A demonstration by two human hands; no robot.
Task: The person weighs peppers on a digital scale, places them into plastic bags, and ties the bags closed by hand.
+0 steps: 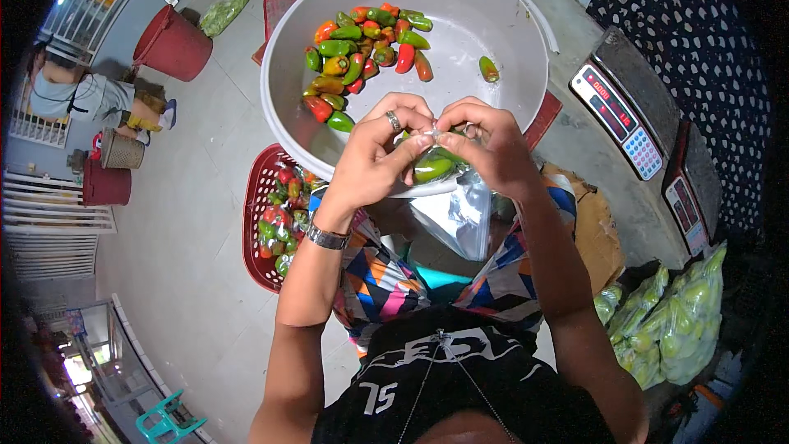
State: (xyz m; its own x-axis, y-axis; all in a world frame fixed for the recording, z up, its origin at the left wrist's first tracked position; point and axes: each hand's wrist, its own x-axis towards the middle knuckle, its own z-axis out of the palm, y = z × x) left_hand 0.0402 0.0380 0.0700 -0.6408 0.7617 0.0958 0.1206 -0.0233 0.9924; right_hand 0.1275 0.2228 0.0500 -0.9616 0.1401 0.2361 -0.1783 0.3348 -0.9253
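Observation:
Over the near rim of a large round plastic tub (269,83), my left hand (388,148) and my right hand (484,142) pinch the gathered top of a clear plastic bag (439,157) with green peppers inside. Their fingertips nearly meet at its neck. Loose red, green and orange peppers (370,43) lie in the tub's left part, and a single green-orange pepper (489,69) lies at its right. Below my hands, a stack of clear plastic bags (459,216) rests by my lap.
A red perforated basket (251,240) at the left holds bagged peppers. Two digital scales (616,114) stand on the right ledge, above large bags of green produce (684,320). Far left are a red bucket (175,43), another person (80,95) and a green plastic stool (163,422).

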